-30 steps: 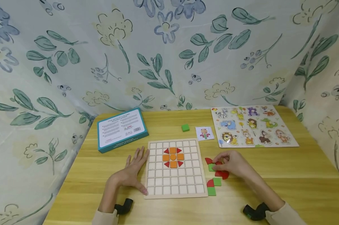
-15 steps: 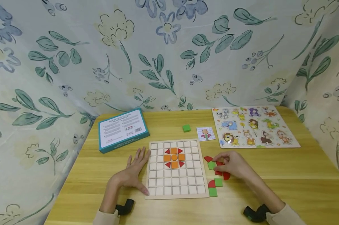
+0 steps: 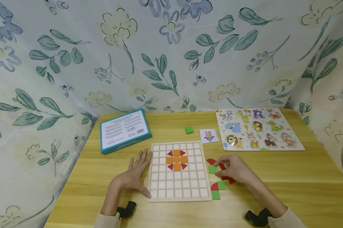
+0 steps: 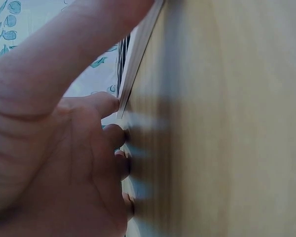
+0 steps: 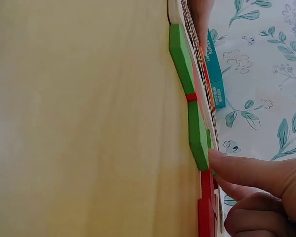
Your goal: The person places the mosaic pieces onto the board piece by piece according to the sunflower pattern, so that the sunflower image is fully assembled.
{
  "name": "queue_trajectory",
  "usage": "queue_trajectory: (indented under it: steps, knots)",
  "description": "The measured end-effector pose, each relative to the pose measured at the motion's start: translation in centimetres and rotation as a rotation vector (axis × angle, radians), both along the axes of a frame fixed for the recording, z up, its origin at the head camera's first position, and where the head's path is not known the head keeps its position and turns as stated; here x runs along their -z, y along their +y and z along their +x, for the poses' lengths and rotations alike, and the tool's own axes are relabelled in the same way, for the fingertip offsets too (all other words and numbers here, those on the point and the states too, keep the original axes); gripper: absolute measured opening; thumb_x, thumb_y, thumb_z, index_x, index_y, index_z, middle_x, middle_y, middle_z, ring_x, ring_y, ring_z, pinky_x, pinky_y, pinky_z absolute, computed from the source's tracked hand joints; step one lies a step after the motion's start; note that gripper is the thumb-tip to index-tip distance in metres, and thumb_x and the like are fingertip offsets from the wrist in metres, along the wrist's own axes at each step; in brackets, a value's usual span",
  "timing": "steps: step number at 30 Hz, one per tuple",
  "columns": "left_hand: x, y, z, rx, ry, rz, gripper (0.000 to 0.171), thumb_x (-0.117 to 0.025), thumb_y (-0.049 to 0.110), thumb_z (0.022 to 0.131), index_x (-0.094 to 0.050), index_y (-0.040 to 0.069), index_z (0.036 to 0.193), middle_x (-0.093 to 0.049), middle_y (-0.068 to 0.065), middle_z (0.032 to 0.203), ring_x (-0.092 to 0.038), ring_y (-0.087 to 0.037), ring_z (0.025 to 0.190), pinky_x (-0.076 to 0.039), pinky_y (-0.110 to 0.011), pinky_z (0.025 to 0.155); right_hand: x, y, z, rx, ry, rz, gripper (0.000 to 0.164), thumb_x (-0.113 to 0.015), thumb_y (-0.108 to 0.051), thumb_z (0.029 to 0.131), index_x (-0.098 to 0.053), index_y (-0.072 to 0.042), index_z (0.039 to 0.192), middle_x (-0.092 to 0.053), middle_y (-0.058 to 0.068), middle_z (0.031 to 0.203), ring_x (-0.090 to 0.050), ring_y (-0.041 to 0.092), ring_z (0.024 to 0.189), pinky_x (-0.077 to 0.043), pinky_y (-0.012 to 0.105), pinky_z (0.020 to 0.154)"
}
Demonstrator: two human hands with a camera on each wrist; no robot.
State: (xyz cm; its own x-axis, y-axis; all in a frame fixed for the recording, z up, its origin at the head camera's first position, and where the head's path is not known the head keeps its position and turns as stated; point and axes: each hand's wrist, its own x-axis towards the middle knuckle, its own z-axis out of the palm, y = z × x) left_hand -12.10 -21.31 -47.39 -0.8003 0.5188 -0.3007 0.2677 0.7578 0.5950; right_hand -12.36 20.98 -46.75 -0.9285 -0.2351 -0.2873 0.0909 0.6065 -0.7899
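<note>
On the grid board [image 3: 177, 184], touched at left by the spread left hand [image 3: 134, 175], a red-and-orange cluster [image 3: 176, 160] is laid; most is unfilled. At right, a green square [image 3: 212, 169] is pinched by the right hand [image 3: 235, 168]; loose pieces [image 3: 215, 195] are unplaced.

Bright, even head view; dimmer left wrist view with blurry tabletop [image 4: 227, 128]

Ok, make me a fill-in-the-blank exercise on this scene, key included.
The left hand touches the grid board on its ____ side.
At the fingertips of the right hand is a ____ square tile.
The round tile on the grid board is ____.
The puzzle board pictures ____.
Missing words: left; green; orange; animals.
</note>
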Motion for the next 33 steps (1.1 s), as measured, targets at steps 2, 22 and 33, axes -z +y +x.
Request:
queue_trajectory:
  steps: [2,22,33]
  knots:
    - [0.0,0.0,0.0,-0.002,-0.001,0.005,0.155,-0.100,0.046,0.058,0.005,0.010,0.167,0.022,-0.019,0.171,0.023,-0.041,0.158,0.013,-0.069,0.125,-0.2,0.0,0.0,-0.020,0.019,0.027,0.023,-0.086,-0.009,0.081,-0.077,-0.007,0.102,-0.034,-0.004,0.060,-0.030,0.010,0.054,-0.025,0.021,0.049]
    - [0.0,0.1,0.0,-0.001,0.004,0.003,0.156,-0.099,0.048,0.057,0.004,0.009,0.167,0.022,-0.020,0.171,0.023,-0.043,0.158,0.013,-0.071,0.124,-0.8,-10.5,0.8,-0.156,0.087,-0.049,0.018,-0.088,-0.010,0.080,-0.080,-0.013,0.096,-0.031,-0.004,0.057,-0.028,0.013,0.054,-0.022,0.020,0.051]
    - [-0.2,0.1,0.1,-0.005,0.010,0.011,0.156,-0.100,0.045,0.056,0.004,0.008,0.166,0.022,-0.020,0.171,0.022,-0.043,0.158,0.013,-0.070,0.124,0.1,-11.3,0.6,-0.178,0.095,-0.073,0.021,-0.088,-0.006,0.079,-0.082,-0.012,0.097,-0.035,-0.005,0.052,-0.028,0.011,0.050,-0.020,0.019,0.048]
